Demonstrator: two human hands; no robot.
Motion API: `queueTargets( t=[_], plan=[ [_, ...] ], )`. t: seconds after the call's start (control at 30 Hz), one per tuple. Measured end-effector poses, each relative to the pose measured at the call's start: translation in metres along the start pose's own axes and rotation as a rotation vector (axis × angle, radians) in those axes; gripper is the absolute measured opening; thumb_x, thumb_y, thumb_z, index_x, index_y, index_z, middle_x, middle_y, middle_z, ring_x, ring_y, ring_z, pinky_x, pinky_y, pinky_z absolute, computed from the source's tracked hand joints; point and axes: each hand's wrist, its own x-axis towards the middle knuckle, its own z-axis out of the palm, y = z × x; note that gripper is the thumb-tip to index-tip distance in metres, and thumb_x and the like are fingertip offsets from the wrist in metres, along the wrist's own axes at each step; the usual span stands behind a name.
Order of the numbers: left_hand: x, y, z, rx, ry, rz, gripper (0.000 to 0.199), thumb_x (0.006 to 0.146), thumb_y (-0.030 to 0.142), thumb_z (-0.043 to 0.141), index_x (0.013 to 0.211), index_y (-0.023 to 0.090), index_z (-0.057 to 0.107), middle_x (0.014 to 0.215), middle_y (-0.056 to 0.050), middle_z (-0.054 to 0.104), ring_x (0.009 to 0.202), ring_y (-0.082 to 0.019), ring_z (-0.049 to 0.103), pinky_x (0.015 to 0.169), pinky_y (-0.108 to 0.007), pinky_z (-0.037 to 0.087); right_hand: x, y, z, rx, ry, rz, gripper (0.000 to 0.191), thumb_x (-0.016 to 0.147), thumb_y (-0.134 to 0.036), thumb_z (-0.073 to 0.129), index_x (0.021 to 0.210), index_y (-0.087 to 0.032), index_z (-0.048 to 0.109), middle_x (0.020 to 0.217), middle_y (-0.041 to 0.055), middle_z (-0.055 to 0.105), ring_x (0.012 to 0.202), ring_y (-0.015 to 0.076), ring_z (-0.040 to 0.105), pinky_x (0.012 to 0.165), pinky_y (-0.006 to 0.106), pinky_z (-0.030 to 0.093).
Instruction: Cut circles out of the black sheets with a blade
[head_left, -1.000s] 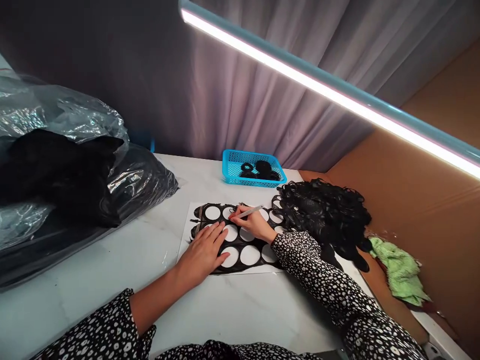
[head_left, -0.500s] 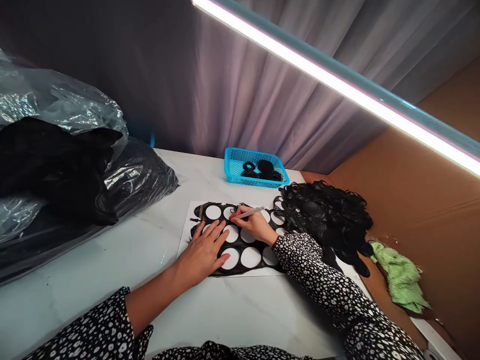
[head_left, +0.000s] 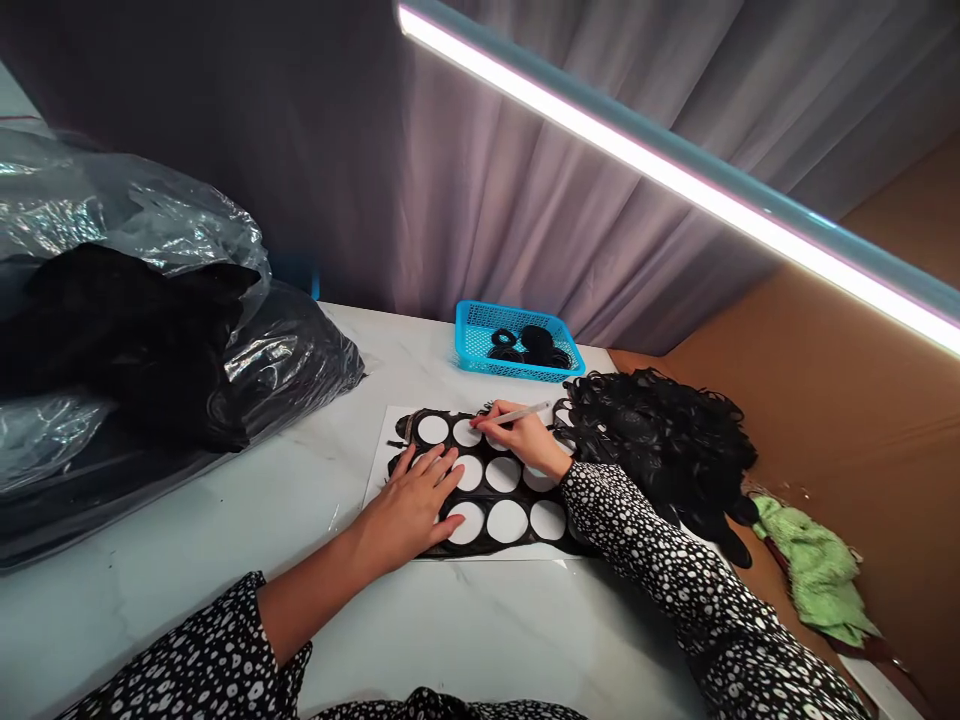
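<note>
Head view, the only one we have: our left hand (head_left: 409, 505) lies palm down, fingers spread and gripping nothing, on the left part of a thin black sheet patterned with rows of white circles (head_left: 486, 497). We read those circles as cut openings showing the backing, but can't confirm. Black sheet sits on a flat white rectangular backing sheet (head_left: 379, 460), near the middle of the white marble-look surface (head_left: 465, 620). Our right hand (head_left: 525, 440) has its fingers closed on a slim whitish pen-shaped tool (head_left: 521, 414), tip down at the top row's second circle from the left; can't tell whether the tip touches. Just right of the sheet: a heap of loose curled black pieces (head_left: 660, 430). Beyond it: a blue perforated plastic basket (head_left: 517, 371) with black ring-shaped pieces (head_left: 536, 340) inside. Left: a large clear plastic bag (head_left: 172, 220) with black material. Handling, our judgement: black sheet should be light, limp, prone to shifting, and weak at the narrow webs between circles. Press flat with spread fingers, lift by the outer margin, not the webs. Tool looks light and rigid; take it low on the barrel, near the tip.
</note>
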Motion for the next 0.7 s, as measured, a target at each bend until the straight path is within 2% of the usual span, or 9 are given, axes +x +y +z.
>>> queueTargets(
  t=[0.1, 0.2, 0.37, 0.53, 0.63, 0.7],
  plan=[
    [0.003, 0.003, 0.003, 0.015, 0.036, -0.014, 0.050, 0.094, 0.049, 0.053, 0.135, 0.019, 0.053, 0.146, -0.012, 0.050, 0.136, -0.032, 0.042, 0.113, -0.054, 0.025, -0.006, -0.003, 0.011, 0.079, -0.067, 0.027, 0.021, 0.083, -0.037, 0.066, 0.075, -0.020, 0.057, 0.095, 0.0069, 0.075, 0.085, 0.0197, 0.068, 0.075, 0.031, 0.050],
    [0.006, 0.006, 0.004, 0.030, 0.040, -0.036, 0.051, 0.094, 0.050, 0.053, 0.135, 0.019, 0.053, 0.143, -0.012, 0.053, 0.133, -0.034, 0.044, 0.112, -0.057, 0.025, -0.010, -0.002, 0.019, 0.063, -0.065, 0.015, 0.021, 0.082, -0.036, 0.067, 0.072, -0.020, 0.057, 0.094, 0.0059, 0.075, 0.086, 0.0194, 0.068, 0.076, 0.031, 0.050],
    [0.007, 0.010, 0.003, 0.050, 0.027, -0.035, 0.050, 0.094, 0.049, 0.055, 0.133, 0.019, 0.055, 0.142, -0.012, 0.054, 0.132, -0.035, 0.044, 0.111, -0.058, 0.026, -0.008, 0.000, 0.018, 0.043, -0.070, 0.011, 0.019, 0.082, -0.034, 0.066, 0.073, -0.020, 0.057, 0.094, 0.0053, 0.074, 0.085, 0.0191, 0.067, 0.076, 0.031, 0.050],
    [0.008, 0.005, 0.005, 0.044, 0.023, 0.030, 0.052, 0.092, 0.048, 0.058, 0.131, 0.013, 0.055, 0.140, -0.015, 0.055, 0.137, -0.033, 0.042, 0.116, -0.051, 0.024, -0.010, 0.001, 0.016, 0.016, -0.074, -0.012, 0.019, 0.084, -0.031, 0.065, 0.072, -0.021, 0.055, 0.094, 0.0054, 0.073, 0.085, 0.0192, 0.067, 0.076, 0.031, 0.050],
    [0.008, 0.001, 0.005, 0.029, 0.008, 0.063, 0.053, 0.092, 0.047, 0.058, 0.131, 0.011, 0.054, 0.142, -0.016, 0.053, 0.138, -0.030, 0.041, 0.116, -0.047, 0.026, -0.014, 0.004, 0.021, -0.076, -0.074, -0.093, 0.017, 0.088, -0.030, 0.061, 0.074, -0.021, 0.056, 0.092, 0.0060, 0.071, 0.086, 0.0198, 0.065, 0.077, 0.032, 0.049],
    [0.008, -0.001, 0.004, 0.012, 0.004, 0.070, 0.052, 0.093, 0.047, 0.057, 0.132, 0.012, 0.053, 0.143, -0.016, 0.053, 0.138, -0.030, 0.041, 0.116, -0.048, 0.026, -0.016, 0.006, 0.024, -0.246, -0.098, -0.210, 0.015, 0.092, -0.028, 0.056, 0.078, -0.021, 0.057, 0.089, 0.0067, 0.068, 0.086, 0.0210, 0.062, 0.078, 0.034, 0.048]
  ],
)
